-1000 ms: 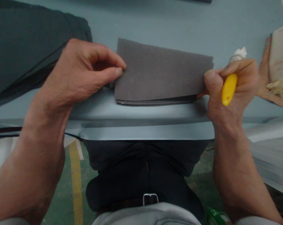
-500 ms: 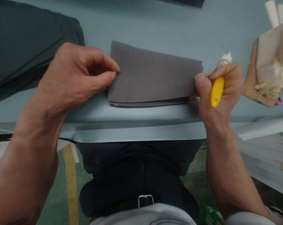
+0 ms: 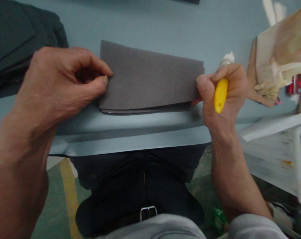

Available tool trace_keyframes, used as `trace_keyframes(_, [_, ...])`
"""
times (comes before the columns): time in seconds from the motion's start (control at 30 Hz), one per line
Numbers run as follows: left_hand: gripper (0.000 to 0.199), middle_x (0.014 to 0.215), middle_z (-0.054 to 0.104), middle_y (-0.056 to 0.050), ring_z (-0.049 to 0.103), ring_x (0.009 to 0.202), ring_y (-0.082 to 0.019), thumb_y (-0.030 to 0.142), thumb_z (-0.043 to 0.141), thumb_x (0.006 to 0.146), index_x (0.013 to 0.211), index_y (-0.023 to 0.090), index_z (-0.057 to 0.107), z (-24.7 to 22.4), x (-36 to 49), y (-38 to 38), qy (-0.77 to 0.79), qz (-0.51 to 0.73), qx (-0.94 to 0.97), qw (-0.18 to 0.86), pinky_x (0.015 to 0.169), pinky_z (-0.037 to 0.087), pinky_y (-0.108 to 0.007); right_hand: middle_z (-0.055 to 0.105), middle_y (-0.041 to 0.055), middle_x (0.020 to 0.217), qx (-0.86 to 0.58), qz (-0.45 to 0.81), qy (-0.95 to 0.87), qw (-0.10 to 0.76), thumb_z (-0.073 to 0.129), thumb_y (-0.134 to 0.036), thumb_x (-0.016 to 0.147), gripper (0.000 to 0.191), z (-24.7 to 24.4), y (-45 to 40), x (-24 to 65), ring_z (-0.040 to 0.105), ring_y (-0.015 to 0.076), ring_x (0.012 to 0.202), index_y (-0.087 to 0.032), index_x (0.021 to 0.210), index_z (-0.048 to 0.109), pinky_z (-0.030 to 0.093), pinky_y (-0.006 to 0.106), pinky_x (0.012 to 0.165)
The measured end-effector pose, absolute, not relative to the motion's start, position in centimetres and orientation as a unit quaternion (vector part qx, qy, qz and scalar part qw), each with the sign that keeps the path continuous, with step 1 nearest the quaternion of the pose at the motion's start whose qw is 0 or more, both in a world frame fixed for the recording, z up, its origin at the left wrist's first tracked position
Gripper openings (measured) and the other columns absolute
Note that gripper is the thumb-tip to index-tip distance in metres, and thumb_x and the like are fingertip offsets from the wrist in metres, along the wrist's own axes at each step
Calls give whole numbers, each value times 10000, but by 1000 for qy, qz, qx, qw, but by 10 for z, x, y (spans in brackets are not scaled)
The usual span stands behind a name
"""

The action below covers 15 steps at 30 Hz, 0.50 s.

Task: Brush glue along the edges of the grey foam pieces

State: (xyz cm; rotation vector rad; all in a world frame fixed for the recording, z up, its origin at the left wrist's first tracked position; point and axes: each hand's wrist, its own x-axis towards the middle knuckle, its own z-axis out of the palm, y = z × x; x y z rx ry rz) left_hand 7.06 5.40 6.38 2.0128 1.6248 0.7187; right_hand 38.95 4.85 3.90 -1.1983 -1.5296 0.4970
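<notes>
A stack of thin dark grey sheets (image 3: 150, 78), possibly leather or fabric, lies at the table's front edge, its layers slightly parted along the near side. My left hand (image 3: 73, 76) pinches the stack's left edge between thumb and forefinger. At the right end, the thumb and fingers of my right hand (image 3: 226, 89) grip the sheets' edge. That same hand also holds a brush with a yellow handle (image 3: 221, 95); its ragged white bristles (image 3: 228, 58) stick out beyond the knuckles. The fingers beneath the stack are mostly hidden.
Dark folded cloth (image 3: 23, 43) lies on the blue-grey table (image 3: 145, 23) at left. To the right, a stained container (image 3: 269, 56) crusted with dried residue stands on a brown board, near a red can (image 3: 294, 85). A white frame (image 3: 299, 162) is at lower right.
The view has shifted a little, so the sheets and both hands appear farther left. The red can has come into sight. Both hands keep their hold on the sheets.
</notes>
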Motion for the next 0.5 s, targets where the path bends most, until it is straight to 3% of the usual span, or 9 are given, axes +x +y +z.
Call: trace_keyframes(0.5, [444, 873, 729, 58, 643, 744, -108, 464, 652, 859, 1182, 209, 820, 60, 70, 54, 605, 274, 708, 240, 925, 607, -421, 575, -81, 694, -502, 169, -679, 508, 800, -619, 906, 449, 28, 52, 401, 474, 62, 464, -259, 877, 532, 375, 230, 433])
